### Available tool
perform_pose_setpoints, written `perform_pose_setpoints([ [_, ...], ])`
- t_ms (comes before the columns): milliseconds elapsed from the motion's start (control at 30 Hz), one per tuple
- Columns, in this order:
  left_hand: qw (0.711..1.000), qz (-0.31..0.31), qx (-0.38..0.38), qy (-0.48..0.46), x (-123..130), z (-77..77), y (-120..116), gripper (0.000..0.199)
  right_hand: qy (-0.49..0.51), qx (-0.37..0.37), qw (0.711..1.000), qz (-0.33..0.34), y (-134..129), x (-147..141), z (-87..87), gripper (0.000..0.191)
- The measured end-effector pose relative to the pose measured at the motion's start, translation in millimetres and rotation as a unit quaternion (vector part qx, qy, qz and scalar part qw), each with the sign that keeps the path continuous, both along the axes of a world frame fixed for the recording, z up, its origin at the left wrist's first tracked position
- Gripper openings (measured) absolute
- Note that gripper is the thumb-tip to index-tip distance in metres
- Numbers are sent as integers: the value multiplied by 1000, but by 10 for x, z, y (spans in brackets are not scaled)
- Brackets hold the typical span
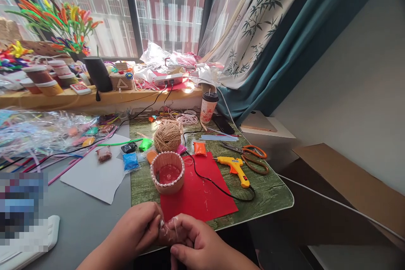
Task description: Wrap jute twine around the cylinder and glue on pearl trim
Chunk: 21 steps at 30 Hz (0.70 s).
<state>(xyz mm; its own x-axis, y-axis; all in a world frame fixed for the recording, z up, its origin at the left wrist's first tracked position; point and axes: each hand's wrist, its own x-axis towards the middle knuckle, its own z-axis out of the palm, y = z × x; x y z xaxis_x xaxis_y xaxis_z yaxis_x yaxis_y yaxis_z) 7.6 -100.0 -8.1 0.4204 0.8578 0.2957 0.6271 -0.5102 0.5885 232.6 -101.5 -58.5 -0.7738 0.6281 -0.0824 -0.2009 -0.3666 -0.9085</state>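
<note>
Near the table's front edge, my left hand [144,225] is closed, pinching a crinkled clear plastic wrapper [167,228]. My right hand [202,240] has its fingers curled around the other side of the same wrapper. Whatever may be inside it is hidden by my fingers. Just beyond the hands stands a round tan cup [172,183] with a row of white beads along its rim and a reddish inside. It rests partly on a sheet of red paper [209,194].
Right of the cup lie a yellow glue gun [236,166] with a black cord and orange-handled scissors [256,156]. Behind are a twine ball [167,137], an orange packet [200,148] and a paper drink cup [209,107]. Blue [130,161] and green [145,144] packets lie left.
</note>
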Motion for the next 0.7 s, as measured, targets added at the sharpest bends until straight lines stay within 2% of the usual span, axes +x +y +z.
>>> perform_pose_setpoints([
  [200,998,52,24,-4,-40,20,-2,22,-65,1,997,-32,7,61,37,67],
  [367,999,34,18,-15,28,5,-9,23,-31,48,998,-15,13,40,74,74],
  [500,998,50,16,-25,48,-42,-17,26,-15,40,999,17,21,30,93,63],
  [700,995,95,27,-32,44,-36,-14,25,-59,31,998,-10,36,69,47,64],
])
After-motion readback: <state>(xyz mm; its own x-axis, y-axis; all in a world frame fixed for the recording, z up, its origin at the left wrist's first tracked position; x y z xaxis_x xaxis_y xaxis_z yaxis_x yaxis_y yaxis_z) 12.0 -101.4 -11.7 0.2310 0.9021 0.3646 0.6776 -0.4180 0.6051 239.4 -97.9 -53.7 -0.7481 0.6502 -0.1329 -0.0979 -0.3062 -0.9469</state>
